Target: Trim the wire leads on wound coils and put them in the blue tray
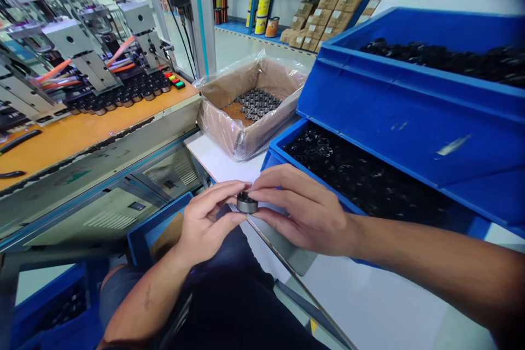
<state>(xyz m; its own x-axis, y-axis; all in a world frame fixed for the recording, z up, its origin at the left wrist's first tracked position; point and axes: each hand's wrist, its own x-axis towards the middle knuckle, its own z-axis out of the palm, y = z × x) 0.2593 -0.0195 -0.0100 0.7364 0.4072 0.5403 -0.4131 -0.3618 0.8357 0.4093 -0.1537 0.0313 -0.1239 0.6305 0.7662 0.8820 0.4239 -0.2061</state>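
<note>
Between my two hands sits a small round metal ring with a black insert [246, 204], roughly over the edge of the white table. The fingers and thumb of my left hand [209, 219] close on its left side. From the other side, my right hand [303, 210] grips it with its fingertips on the upper edge and the thumb lower down. Dark plastic shows inside the ring's top; its finer details are too small to make out.
A plastic-lined cardboard box [221, 128] with rows of similar parts stands ahead. Stacked blue bins [410, 115] of black pieces rise on the right. At left, an orange workbench [102, 131] carries machine fixtures and a row of parts [123, 95]. Below is another blue bin [135, 246].
</note>
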